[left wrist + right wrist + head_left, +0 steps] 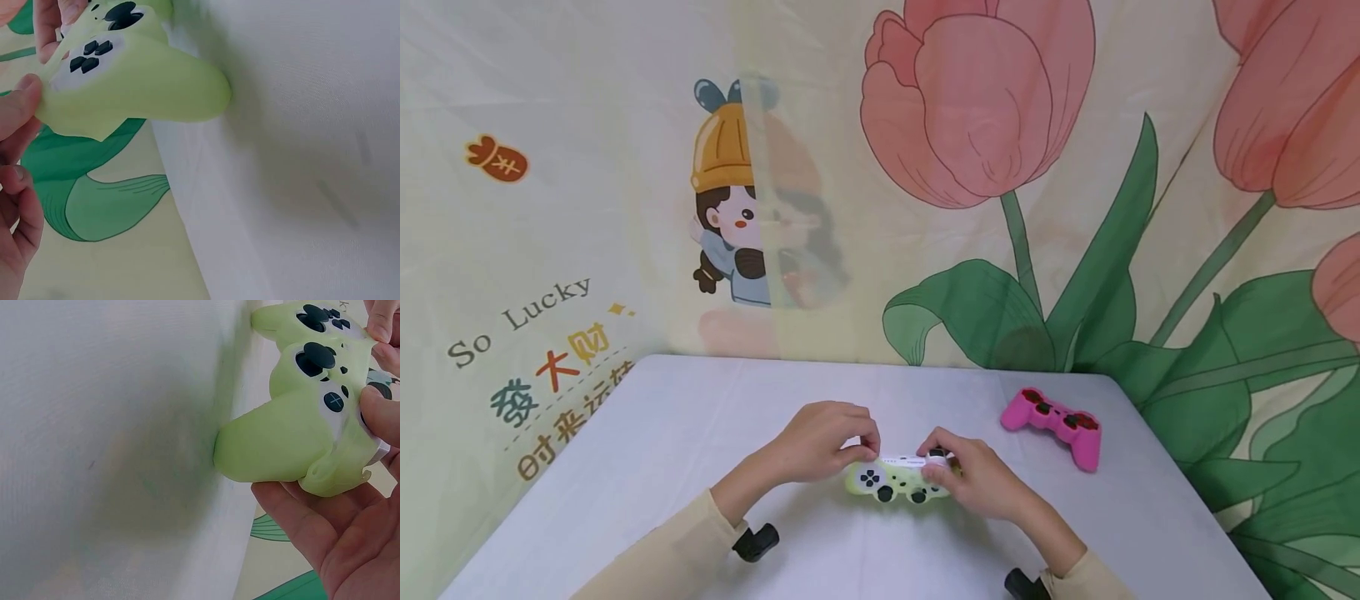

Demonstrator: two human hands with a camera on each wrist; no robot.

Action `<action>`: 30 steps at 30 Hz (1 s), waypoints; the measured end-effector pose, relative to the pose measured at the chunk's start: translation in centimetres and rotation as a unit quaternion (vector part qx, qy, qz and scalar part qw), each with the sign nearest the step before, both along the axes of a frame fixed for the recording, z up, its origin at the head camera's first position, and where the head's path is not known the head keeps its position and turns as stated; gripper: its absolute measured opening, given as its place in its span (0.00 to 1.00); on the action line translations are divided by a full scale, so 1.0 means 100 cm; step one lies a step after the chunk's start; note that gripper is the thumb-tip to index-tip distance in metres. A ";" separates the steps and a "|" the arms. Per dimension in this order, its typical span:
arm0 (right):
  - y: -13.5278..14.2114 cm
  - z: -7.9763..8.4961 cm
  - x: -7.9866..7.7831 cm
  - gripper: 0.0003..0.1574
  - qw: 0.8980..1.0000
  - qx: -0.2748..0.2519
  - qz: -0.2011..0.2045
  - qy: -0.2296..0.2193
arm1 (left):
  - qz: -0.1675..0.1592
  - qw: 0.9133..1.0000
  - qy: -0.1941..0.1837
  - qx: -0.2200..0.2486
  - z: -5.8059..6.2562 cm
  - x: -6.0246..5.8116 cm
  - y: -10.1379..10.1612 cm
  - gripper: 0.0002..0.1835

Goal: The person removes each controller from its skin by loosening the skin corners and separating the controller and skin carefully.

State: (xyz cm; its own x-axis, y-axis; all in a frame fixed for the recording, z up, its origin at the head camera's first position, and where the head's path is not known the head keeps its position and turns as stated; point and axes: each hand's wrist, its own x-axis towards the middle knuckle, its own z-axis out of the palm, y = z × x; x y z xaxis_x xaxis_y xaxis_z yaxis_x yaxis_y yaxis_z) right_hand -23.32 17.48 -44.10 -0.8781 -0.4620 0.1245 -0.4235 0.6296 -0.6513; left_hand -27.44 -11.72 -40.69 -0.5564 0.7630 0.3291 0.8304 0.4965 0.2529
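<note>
Pale-green sleeve (275,440), partly on a white controller (901,461), held over the table (715,408): left hand (827,442) pinching its top edge, right hand (981,479) gripping the other end — fitting or peeling (can't tell which); next move probably wants even stretching.

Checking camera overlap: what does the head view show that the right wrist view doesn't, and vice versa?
Head only: the pink controller-shaped item on the right side of the white table, and the large tulip bloom on the backdrop.

Right wrist only: the legible cross mark on a round dark button, and a loose, curled edge of the green controller cover.

Both: that cover, the left hand, the right hand and the table.
</note>
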 end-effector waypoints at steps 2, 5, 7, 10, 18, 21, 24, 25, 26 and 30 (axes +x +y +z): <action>0.000 0.001 -0.001 0.09 1.000 -0.001 0.000 -0.001 | 0.003 1.000 -0.001 -0.001 0.000 0.000 -0.003 0.08; -0.001 0.001 -0.001 0.10 1.000 -0.003 0.002 -0.007 | 0.007 1.000 -0.006 -0.002 -0.002 0.000 -0.009 0.08; -0.001 0.001 -0.001 0.10 1.000 -0.004 0.001 -0.010 | 0.007 1.000 -0.010 -0.002 -0.004 0.000 -0.013 0.08; -0.001 0.001 -0.002 0.09 1.000 -0.003 -0.001 -0.011 | 0.010 1.000 -0.016 0.002 -0.008 -0.001 -0.019 0.07; -0.001 0.001 -0.003 0.10 1.000 -0.002 -0.003 -0.020 | 0.003 0.999 -0.034 0.023 -0.020 -0.004 -0.030 0.03; -0.001 0.001 -0.003 0.10 1.000 -0.004 -0.008 -0.024 | -0.003 0.998 -0.046 0.039 -0.023 -0.005 -0.030 0.03; -0.001 0.000 -0.003 0.10 1.000 -0.005 -0.011 -0.024 | 0.001 0.996 -0.065 0.058 -0.029 -0.006 -0.028 0.04; -0.001 0.000 -0.002 0.10 1.000 -0.005 -0.012 -0.023 | 0.004 0.995 -0.069 0.065 -0.031 -0.006 -0.028 0.04; -0.001 0.000 -0.002 0.10 1.000 -0.004 -0.014 -0.023 | 0.006 0.995 -0.072 0.072 -0.033 -0.006 -0.027 0.05; -0.001 0.000 -0.003 0.09 1.000 0.000 -0.019 -0.021 | 0.006 0.993 -0.065 0.101 -0.037 -0.005 -0.025 0.07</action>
